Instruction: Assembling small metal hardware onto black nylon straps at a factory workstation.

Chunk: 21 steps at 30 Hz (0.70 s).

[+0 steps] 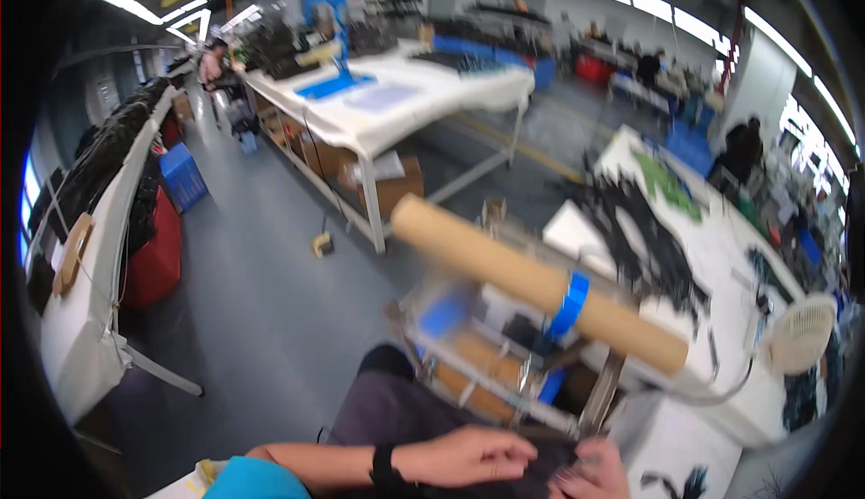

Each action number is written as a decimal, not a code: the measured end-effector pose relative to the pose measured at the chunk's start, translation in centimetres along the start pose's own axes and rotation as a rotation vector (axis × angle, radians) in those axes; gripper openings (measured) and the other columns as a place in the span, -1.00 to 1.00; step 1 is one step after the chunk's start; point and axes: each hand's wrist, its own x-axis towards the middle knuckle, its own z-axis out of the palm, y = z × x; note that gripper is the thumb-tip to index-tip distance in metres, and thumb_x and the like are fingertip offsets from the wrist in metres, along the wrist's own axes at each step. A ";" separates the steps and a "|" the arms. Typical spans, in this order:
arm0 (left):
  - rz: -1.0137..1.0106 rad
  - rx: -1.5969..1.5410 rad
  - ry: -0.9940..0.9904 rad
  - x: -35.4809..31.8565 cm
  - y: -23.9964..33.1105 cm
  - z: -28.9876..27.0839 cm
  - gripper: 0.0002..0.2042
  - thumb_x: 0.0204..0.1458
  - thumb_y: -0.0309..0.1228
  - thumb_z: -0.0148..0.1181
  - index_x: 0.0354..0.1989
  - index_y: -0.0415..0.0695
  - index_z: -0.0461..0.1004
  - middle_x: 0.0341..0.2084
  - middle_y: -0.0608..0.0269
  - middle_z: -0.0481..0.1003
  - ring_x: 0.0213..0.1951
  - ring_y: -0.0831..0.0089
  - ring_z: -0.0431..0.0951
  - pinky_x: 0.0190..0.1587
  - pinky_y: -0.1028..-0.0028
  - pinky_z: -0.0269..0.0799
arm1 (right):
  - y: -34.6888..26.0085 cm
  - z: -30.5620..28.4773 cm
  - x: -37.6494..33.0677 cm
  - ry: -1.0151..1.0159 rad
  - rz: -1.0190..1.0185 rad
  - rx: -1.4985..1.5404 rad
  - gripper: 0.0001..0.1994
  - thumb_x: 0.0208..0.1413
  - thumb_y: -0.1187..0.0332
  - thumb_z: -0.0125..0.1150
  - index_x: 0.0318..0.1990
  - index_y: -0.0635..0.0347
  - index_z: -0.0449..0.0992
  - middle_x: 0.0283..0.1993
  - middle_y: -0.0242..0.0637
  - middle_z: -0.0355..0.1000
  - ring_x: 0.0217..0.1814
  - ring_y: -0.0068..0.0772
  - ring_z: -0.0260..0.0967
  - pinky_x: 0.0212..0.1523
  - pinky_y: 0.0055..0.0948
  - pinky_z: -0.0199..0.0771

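My left hand [473, 457], with a black band on its wrist, is held over my dark trousers [387, 413], fingers loosely stretched and nothing visible in them. Close to its right, my right hand [596, 472] has its fingers bent and apart, partly cut by the lower edge; I make out no object in it. Beyond the hands a thick brown cardboard tube [478, 251] lies slantwise over a metal-framed stand [505, 377]. A blue band [569, 305] wraps around the tube. Black strips [631, 228] lie in a heap on the white table [730, 355] at right.
Ahead stands a large white table [441, 107] bearing a blue press-like machine [338, 48]. On the left, a long bench [77, 355] carries dark material, with a red bin [155, 256] and blue bin [183, 177] alongside. A beige basket-like object [800, 334] is at far right. People work farther off.
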 end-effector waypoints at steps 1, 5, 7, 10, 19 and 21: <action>-0.015 0.018 0.049 -0.4 0.2 -0.1 -0.73 0.16 -0.40 0.06 0.01 -0.21 0.38 -0.17 0.26 0.51 -0.20 0.56 0.50 -0.09 0.54 0.41 | 1.0 1.9 1.1 0.076 -0.065 -0.005 -0.56 0.04 0.52 0.19 0.09 0.24 0.25 -0.40 -0.25 0.43 -0.44 -0.33 0.40 -0.42 -0.40 0.42; -0.145 -0.200 0.220 -3.2 -0.4 -1.6 -0.76 0.17 -0.31 0.07 -0.12 -0.23 0.42 -0.32 0.27 0.51 -0.33 0.62 0.48 -0.30 0.58 0.40 | 3.4 3.6 5.2 -0.244 0.097 -0.102 -0.48 0.03 0.62 0.20 0.01 0.26 -0.03 -0.31 -0.13 0.51 -0.31 -0.36 0.53 -0.25 -0.55 0.51; -0.171 -0.290 0.196 -3.9 -1.0 -1.9 -0.79 0.15 -0.36 0.11 -0.14 -0.22 0.43 -0.36 0.31 0.49 -0.37 0.68 0.43 -0.34 0.63 0.36 | 6.2 3.8 5.6 -0.253 -0.015 -0.238 -0.51 0.03 0.48 0.28 -0.05 0.23 0.03 -0.36 -0.17 0.52 -0.29 -0.42 0.53 -0.27 -0.52 0.51; -0.205 -0.218 0.137 -4.2 -1.8 -1.7 -0.82 0.08 -0.39 0.19 -0.20 -0.19 0.43 -0.41 0.38 0.44 -0.43 0.73 0.38 -0.41 0.65 0.31 | 7.5 4.1 5.4 -0.193 -0.064 -0.409 -0.48 -0.01 0.42 0.34 -0.06 0.23 0.06 -0.38 -0.16 0.52 -0.31 -0.39 0.54 -0.29 -0.51 0.51; -0.124 -0.400 0.380 -4.6 -2.8 -0.2 -0.92 0.09 -0.53 0.15 -0.28 -0.20 0.40 -0.41 0.36 0.45 -0.40 0.70 0.45 -0.37 0.68 0.39 | 10.1 2.9 3.6 0.015 -0.080 -0.152 -0.79 0.07 0.54 0.21 -0.25 0.34 0.27 -0.30 -0.19 0.52 -0.28 -0.49 0.52 -0.27 -0.59 0.51; -0.143 -0.435 0.386 -4.8 -2.3 -1.1 -0.93 0.09 -0.53 0.14 -0.29 -0.21 0.40 -0.40 0.33 0.46 -0.38 0.69 0.47 -0.33 0.66 0.41 | 11.5 1.6 3.1 -0.065 -0.043 -0.099 -0.85 0.12 0.56 0.13 -0.20 0.37 0.30 -0.28 -0.20 0.50 -0.24 -0.47 0.51 -0.23 -0.60 0.50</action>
